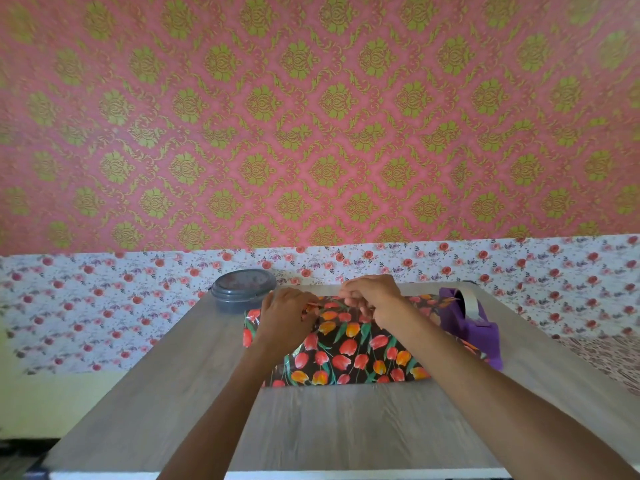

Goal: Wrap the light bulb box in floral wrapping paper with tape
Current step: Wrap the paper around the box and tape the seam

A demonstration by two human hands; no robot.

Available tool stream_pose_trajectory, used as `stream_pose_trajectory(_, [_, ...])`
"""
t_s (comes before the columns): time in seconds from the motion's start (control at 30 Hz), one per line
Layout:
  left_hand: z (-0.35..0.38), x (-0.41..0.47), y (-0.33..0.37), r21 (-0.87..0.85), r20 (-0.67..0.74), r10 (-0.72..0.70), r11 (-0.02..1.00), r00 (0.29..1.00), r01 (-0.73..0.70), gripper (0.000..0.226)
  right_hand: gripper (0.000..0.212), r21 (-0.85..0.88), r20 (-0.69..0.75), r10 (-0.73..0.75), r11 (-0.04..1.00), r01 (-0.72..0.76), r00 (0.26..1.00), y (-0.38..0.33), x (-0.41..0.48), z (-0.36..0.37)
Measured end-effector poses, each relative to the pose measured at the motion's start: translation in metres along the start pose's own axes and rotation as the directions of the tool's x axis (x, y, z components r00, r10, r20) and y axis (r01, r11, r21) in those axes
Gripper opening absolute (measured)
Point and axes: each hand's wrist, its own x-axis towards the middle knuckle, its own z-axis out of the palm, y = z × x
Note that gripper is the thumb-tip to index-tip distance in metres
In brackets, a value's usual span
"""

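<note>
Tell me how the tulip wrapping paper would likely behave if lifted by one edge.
Probably floppy: the wrapping paper bends upward where the left hand and right hand hold it. Likely slippery, given its slight sheen. It looks thin and light, so a push might slide it on the table, unless the tape dispenser at its right edge pins it.

Soft, even light on my table (329,427)
Faint shadows, slight sheen on the wrapping paper (349,351); the wall (311,116) smears and bows toward the edges.
</note>
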Motion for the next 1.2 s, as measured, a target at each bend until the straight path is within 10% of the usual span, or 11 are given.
stream_pose_trajectory(1.2, [-0.008,-0.002,0.015,0.065,0.075,-0.039,0.997,0.996,0.035,0.035,0.016,-0.297,-0.004,-0.110,0.949,0.104,0.994,-0.003,0.017,0.019])
